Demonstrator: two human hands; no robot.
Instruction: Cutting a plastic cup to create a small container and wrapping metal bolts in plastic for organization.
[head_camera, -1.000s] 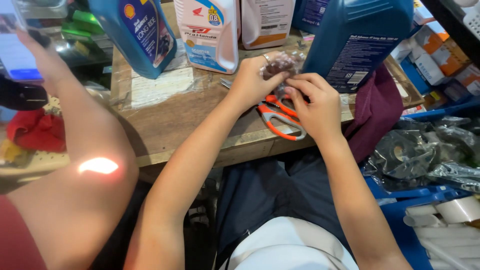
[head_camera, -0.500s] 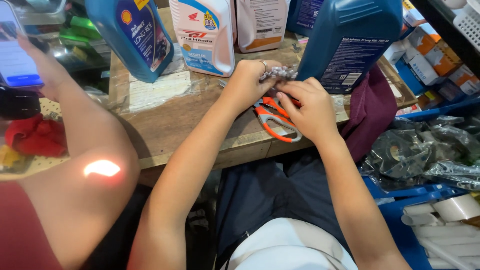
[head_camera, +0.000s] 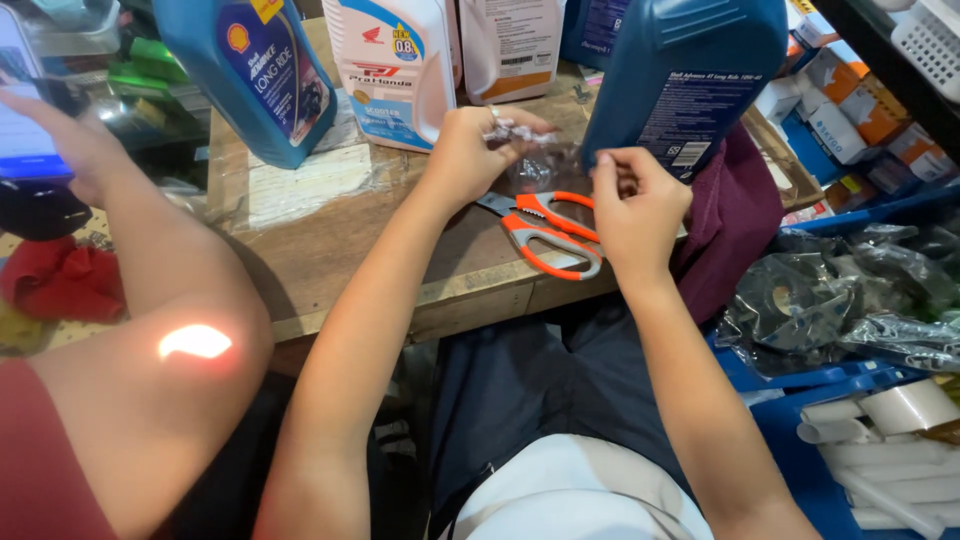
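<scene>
My left hand (head_camera: 475, 150) pinches the crumpled top of a small clear plastic bag (head_camera: 545, 165) just above the wooden bench (head_camera: 330, 250). My right hand (head_camera: 638, 205) grips the bag's right edge with thumb and forefinger, close to a tall dark blue oil bottle (head_camera: 690, 80). The bag is stretched between both hands, and what is inside it is too small to tell. Orange-handled scissors (head_camera: 550, 235) lie flat on the bench right under the hands, untouched.
A blue oil bottle (head_camera: 260, 70) and white bottles (head_camera: 395, 65) stand at the back of the bench. Another person's arm (head_camera: 170, 300) reaches across the left, holding a phone (head_camera: 25, 110). A maroon cloth (head_camera: 735, 215) hangs at the right edge, with bagged parts (head_camera: 850, 300) in blue bins.
My hands have drawn apart and lifted off the scissors. The clear bag is now spread between them, and the right hand has moved right toward the dark blue bottle.
</scene>
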